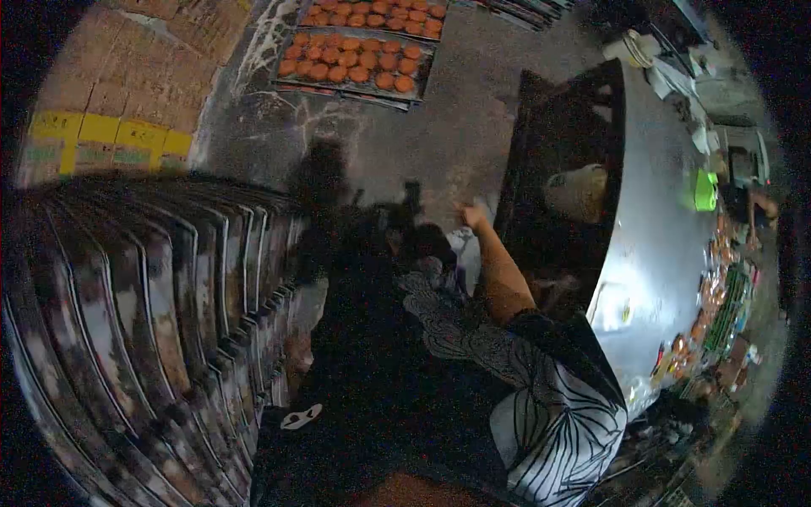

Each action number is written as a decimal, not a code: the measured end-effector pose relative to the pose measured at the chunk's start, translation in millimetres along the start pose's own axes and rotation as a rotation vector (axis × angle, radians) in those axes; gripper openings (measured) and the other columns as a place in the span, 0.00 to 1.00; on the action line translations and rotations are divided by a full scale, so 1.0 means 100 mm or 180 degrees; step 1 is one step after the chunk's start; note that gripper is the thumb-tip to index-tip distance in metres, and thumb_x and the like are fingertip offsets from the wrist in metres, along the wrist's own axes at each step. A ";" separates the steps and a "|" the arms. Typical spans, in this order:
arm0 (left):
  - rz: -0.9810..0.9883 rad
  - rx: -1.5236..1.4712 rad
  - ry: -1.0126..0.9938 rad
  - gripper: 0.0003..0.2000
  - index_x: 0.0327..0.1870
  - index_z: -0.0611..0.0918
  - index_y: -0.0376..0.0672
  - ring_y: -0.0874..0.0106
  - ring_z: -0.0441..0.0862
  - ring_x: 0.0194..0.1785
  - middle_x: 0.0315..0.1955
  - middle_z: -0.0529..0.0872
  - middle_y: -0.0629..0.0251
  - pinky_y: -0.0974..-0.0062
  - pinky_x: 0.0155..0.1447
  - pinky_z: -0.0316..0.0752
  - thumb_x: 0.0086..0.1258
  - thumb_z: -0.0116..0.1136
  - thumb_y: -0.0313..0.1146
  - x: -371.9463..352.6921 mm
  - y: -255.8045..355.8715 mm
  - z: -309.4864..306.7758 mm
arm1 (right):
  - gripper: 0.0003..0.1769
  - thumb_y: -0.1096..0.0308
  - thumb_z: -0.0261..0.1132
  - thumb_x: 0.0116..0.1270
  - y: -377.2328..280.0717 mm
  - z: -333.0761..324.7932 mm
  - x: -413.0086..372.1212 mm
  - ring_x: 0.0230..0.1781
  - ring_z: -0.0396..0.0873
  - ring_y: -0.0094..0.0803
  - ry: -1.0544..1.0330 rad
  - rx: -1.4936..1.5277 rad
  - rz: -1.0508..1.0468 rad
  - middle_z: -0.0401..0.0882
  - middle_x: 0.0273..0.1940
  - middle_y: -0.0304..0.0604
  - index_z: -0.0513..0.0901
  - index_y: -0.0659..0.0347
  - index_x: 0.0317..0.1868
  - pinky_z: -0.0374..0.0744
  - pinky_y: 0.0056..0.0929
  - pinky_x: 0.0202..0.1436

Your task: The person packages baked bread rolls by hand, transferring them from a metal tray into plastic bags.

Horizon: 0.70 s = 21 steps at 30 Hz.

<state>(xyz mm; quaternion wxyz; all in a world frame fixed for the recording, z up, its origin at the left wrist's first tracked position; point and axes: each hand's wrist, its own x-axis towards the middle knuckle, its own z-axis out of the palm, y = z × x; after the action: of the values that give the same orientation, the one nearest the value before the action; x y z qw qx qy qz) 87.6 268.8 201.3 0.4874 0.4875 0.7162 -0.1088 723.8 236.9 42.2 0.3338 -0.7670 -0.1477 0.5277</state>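
Note:
My right hand (475, 215) hangs low in front of my body, over the grey floor and beside the dark side of a metal-topped table. It is small and blurred here, so I cannot make out how its fingers are set, and no held thing shows in it. My left hand is not in view; that side of my body is beside a long row of dark metal baking trays (160, 313) standing on edge.
Trays of round orange-brown pastries (351, 61) lie on the floor ahead. Cardboard boxes (127, 84) are at the upper left. The metal tabletop (646, 253) runs along my right, with a bucket (579, 193) beneath it and a green container (706, 191) near its far edge. Another person (748, 211) is beyond.

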 end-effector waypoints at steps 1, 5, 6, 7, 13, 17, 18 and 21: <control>0.0069 -0.0020 0.0022 0.17 0.47 0.73 0.36 0.72 0.74 0.38 0.38 0.77 0.61 0.73 0.41 0.68 0.64 0.48 0.41 0.13 0.29 -0.05 | 0.25 0.58 0.54 0.62 0.33 -0.12 0.23 0.40 0.71 0.37 -0.0124 0.1094 0.0650 0.71 0.47 0.49 0.65 0.65 0.55 0.71 0.38 0.40; 0.0280 -0.0137 0.0021 0.18 0.47 0.72 0.37 0.72 0.74 0.38 0.39 0.77 0.61 0.73 0.41 0.68 0.64 0.47 0.41 0.64 1.37 -0.41 | 0.23 0.60 0.52 0.63 0.78 -0.51 0.60 0.35 0.74 0.37 -0.2316 0.3226 -0.0525 0.74 0.39 0.49 0.65 0.64 0.55 0.73 0.40 0.41; 0.0296 -0.0153 0.0000 0.18 0.48 0.72 0.37 0.72 0.74 0.38 0.39 0.77 0.61 0.73 0.41 0.68 0.64 0.47 0.41 0.79 1.59 -0.51 | 0.24 0.59 0.52 0.63 0.73 -0.57 0.79 0.34 0.75 0.37 -0.3148 0.3533 -0.1225 0.75 0.37 0.48 0.65 0.65 0.55 0.73 0.39 0.42; 0.0305 -0.0158 -0.0019 0.18 0.48 0.72 0.37 0.72 0.74 0.38 0.40 0.77 0.61 0.73 0.41 0.68 0.64 0.47 0.41 0.92 1.80 -0.60 | 0.23 0.60 0.53 0.62 0.62 -0.59 1.09 0.33 0.76 0.35 -0.1532 0.3112 0.0777 0.76 0.35 0.47 0.66 0.66 0.53 0.74 0.37 0.42; 0.0179 -0.0105 -0.0281 0.18 0.49 0.72 0.37 0.72 0.73 0.39 0.41 0.77 0.60 0.72 0.41 0.68 0.64 0.47 0.41 1.99 2.80 -0.95 | 0.22 0.60 0.53 0.63 -1.31 0.33 2.49 0.45 0.73 0.39 -0.0141 0.2857 0.0580 0.72 0.45 0.52 0.68 0.70 0.50 0.73 0.33 0.48; -0.0021 -0.0458 -0.0927 0.18 0.54 0.67 0.40 0.71 0.70 0.47 0.49 0.71 0.59 0.72 0.46 0.68 0.65 0.44 0.36 2.59 3.01 -1.17 | 0.21 0.62 0.49 0.66 -2.00 1.47 3.72 0.50 0.69 0.38 -0.0660 0.2867 0.0971 0.68 0.50 0.52 0.65 0.69 0.53 0.70 0.33 0.52; -0.0186 -0.0600 -0.0862 0.18 0.54 0.67 0.39 0.70 0.69 0.47 0.49 0.70 0.59 0.71 0.47 0.68 0.66 0.44 0.36 2.73 3.10 -1.29 | 0.20 0.61 0.50 0.65 -1.94 1.80 4.06 0.46 0.72 0.37 -0.0839 0.2912 0.0467 0.71 0.46 0.51 0.67 0.69 0.51 0.72 0.30 0.49; -0.0867 -0.0831 -0.0565 0.18 0.54 0.67 0.39 0.68 0.68 0.49 0.50 0.69 0.57 0.69 0.49 0.67 0.66 0.43 0.37 2.89 3.37 -1.66 | 0.17 0.61 0.53 0.63 -1.30 2.67 5.22 0.38 0.73 0.34 -0.1430 0.3542 0.0348 0.73 0.39 0.48 0.69 0.67 0.46 0.73 0.27 0.42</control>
<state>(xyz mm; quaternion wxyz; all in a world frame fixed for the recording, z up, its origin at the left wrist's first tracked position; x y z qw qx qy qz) 246.2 713.3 160.1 0.5884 0.3073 0.7378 -0.1226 705.9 729.2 -300.8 0.6180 -0.3534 0.1234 0.6913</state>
